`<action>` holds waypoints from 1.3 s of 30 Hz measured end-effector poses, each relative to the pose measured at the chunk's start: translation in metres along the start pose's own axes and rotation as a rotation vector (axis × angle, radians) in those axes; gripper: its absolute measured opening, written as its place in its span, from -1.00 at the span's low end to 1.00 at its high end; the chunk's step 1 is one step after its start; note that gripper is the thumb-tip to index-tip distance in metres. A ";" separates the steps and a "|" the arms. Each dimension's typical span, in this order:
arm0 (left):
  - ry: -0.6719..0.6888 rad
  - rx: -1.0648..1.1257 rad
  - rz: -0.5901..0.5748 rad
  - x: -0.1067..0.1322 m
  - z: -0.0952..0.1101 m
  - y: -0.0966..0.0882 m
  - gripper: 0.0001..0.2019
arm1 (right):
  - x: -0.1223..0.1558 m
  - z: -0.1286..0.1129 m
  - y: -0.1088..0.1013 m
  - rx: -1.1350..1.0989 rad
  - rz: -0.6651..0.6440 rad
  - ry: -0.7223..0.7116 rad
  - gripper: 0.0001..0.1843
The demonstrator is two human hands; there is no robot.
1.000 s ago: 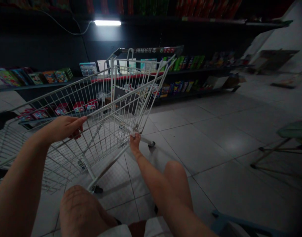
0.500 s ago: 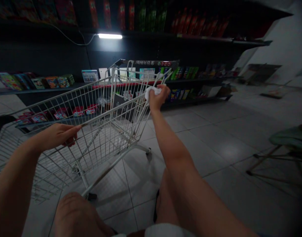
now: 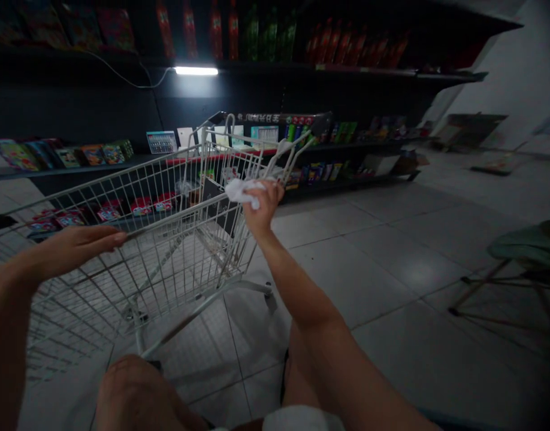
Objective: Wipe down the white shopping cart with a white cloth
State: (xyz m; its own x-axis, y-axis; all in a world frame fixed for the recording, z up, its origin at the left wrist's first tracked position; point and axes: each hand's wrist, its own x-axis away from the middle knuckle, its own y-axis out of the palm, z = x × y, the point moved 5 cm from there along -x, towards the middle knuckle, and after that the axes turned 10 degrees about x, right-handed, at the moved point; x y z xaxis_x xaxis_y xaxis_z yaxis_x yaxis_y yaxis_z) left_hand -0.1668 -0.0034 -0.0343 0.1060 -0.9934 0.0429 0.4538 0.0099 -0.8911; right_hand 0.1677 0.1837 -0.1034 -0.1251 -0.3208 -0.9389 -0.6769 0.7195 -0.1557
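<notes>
Head view: hands apart, both at the shopping cart (image 3: 185,239), which stands ahead of them. Left hand (image 3: 79,246) lies along the side's top rail (image 3: 167,220), fingers straight rather than wrapped, a placement that would presumably steady the basket. Right hand (image 3: 262,206), farther forward, grips a white cloth (image 3: 239,190) near the rail's higher end, bunched apparently for fingertip control. Dim light leaves cloth-to-rail contact unconfirmed.
</notes>
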 end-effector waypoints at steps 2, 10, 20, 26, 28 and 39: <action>0.132 -0.059 -0.058 -0.019 0.044 0.013 -0.32 | 0.033 -0.027 -0.005 -0.007 -0.014 -0.039 -0.90; 0.437 -0.324 -0.034 -0.086 0.202 0.063 -0.30 | -0.048 0.013 -0.058 0.121 0.100 -0.249 -0.86; 0.468 -0.408 0.128 -0.082 0.207 0.070 -0.38 | -0.118 0.051 -0.039 0.109 0.219 0.022 -0.69; 0.469 -0.446 0.155 -0.071 0.201 0.065 -0.46 | -0.004 -0.021 -0.032 0.160 0.080 -0.184 -0.88; 0.472 -0.439 0.147 -0.066 0.196 0.062 -0.45 | -0.018 -0.017 -0.044 0.124 0.092 -0.236 -0.84; 0.494 -0.359 0.110 -0.031 0.174 0.052 -0.35 | -0.022 -0.051 -0.052 0.172 0.058 -0.288 -0.82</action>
State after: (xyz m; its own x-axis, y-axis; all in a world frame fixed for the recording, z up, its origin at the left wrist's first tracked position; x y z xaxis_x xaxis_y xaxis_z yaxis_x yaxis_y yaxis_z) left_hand 0.0075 0.0479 -0.0033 -0.3260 -0.9248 -0.1959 0.1287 0.1619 -0.9784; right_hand 0.1688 0.1215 -0.0588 0.0673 -0.1069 -0.9920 -0.5393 0.8326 -0.1264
